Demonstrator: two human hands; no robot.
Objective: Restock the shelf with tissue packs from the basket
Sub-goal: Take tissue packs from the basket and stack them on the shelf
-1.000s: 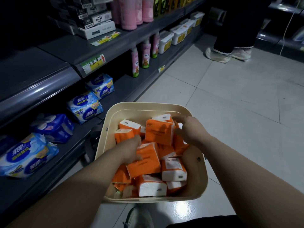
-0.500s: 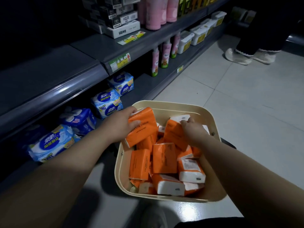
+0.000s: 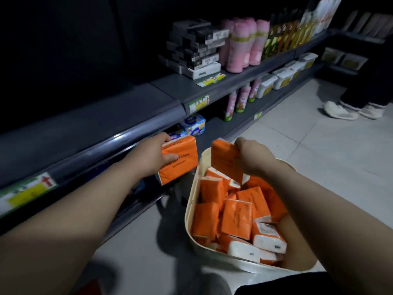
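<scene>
My left hand (image 3: pixel 152 155) grips one orange pack (image 3: pixel 180 167) just off the shelf (image 3: pixel 127 135). My right hand (image 3: pixel 254 159) pinches a second pack (image 3: pixel 225 161) above the basket (image 3: pixel 188 211), near right and holding many more (restocking barely begun, I judge).

Glossy plastic-wrapped tissue packs (image 3: pixel 236 218), smooth matt basket (image 3: pixel 192 201), shiny floor tiles (image 3: pixel 308 145).

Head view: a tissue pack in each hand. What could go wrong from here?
1. Left hand grips the left pack by one end, outside the basket; a slip likely drops it on the floor.
2. The shelf lip overhangs a dark lower shelf; the pack may snag there or shove the blue packs.
3. Right hand pinches the right pack by its edge; it may fall back into the basket.
</scene>
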